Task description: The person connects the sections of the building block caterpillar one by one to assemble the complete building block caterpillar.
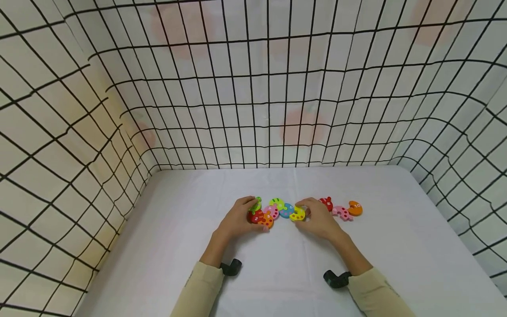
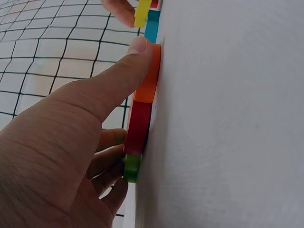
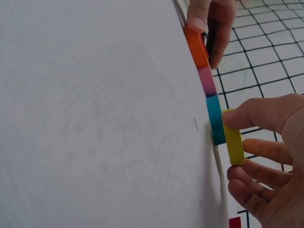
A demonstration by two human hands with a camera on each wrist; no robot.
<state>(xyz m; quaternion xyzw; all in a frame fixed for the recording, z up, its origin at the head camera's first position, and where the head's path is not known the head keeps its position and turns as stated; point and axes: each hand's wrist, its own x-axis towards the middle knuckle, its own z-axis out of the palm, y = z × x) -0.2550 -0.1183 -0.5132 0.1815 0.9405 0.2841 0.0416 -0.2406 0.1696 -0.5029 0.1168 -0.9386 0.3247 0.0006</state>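
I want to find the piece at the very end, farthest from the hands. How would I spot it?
Look at the white table inside the grid walls, where a wavy row of colourful puzzle pieces lies. Follow the row past the right hand to its right end. The last one is the orange piece, curved, beside a pink piece, with no hand touching it.
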